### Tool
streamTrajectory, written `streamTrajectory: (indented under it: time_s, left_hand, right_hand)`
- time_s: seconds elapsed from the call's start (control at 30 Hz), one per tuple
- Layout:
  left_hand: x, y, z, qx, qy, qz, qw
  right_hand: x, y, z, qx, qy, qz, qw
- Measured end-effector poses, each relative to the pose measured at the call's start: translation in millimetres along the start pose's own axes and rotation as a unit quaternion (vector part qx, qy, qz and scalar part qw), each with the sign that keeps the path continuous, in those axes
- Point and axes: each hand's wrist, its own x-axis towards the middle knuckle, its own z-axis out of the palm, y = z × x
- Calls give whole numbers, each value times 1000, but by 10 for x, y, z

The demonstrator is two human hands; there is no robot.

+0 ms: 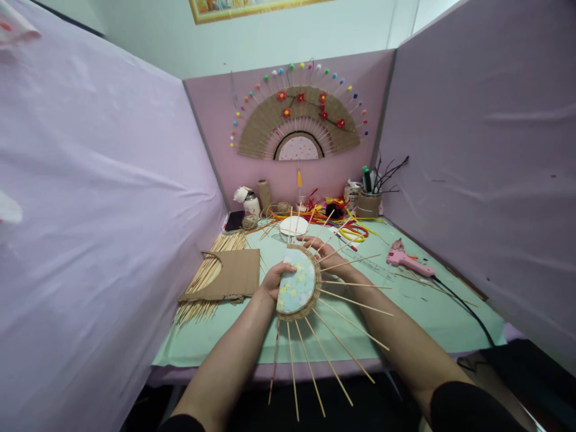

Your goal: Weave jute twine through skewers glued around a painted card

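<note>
I hold a half-round fan piece [297, 287] upright above the green table. It has a pale floral paper face, a rim wound with twine, and several thin wooden sticks [333, 354] fanning out to the right and downward. My left hand [272, 282] grips its left straight edge, fingers closed on it. My right hand [326, 255] is behind the far rim, fingers curled over the top edge and among the sticks.
A cut cardboard sheet [231, 275] lies over a bundle of sticks [204, 282] at the left. A pink glue gun [407, 259] with black cord lies at the right. A white round lid [293, 226], jars, twine and coloured strips crowd the back. A finished fan [299, 123] hangs on the wall.
</note>
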Motion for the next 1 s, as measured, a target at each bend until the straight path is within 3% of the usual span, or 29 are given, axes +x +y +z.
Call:
streamTrajectory:
  time_s: [0.1,0.27,0.67,1.0]
  left_hand:
    - [-3,7,-28,-3,-12,-14,1000]
    - [-10,15,-34,-9,-24,-29,999]
    - [-61,17,82,-42,-18,-8,999]
    - [-25,70,45,-47,15,9,999]
  right_hand:
    - [14,-26,-51,10,-24,-1,1000]
    - [4,-62,-54,32,-77,54,995]
    - [1,-271,-80,40,16,109,993]
    - [6,-236,-25,57,25,160,985]
